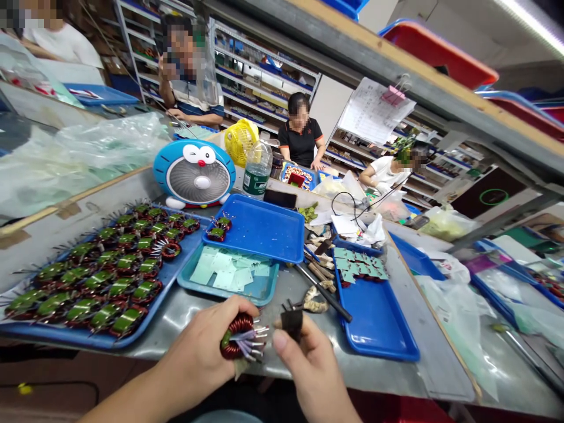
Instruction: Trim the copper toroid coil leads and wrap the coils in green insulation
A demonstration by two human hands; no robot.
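Note:
My left hand (207, 346) grips a copper-wound toroid coil (235, 341) whose bare wire leads point right. My right hand (308, 364) pinches a small black base piece (291, 322) just to the right of those leads. Both hands hover over the near edge of the metal bench (396, 376). To the left lies a blue tray (176, 276) filled with several finished coils (110, 270) wrapped in green. Ahead sits a teal tray (259, 291) with pale green paper squares (224, 267).
A blue tray (264, 226) rests across the teal one with two coils (219, 228). Another blue tray (379, 317) to the right holds green-topped parts (359, 264). A black-handled tool (324, 294), a cartoon fan (194, 173), a bottle (257, 167) and seated workers behind.

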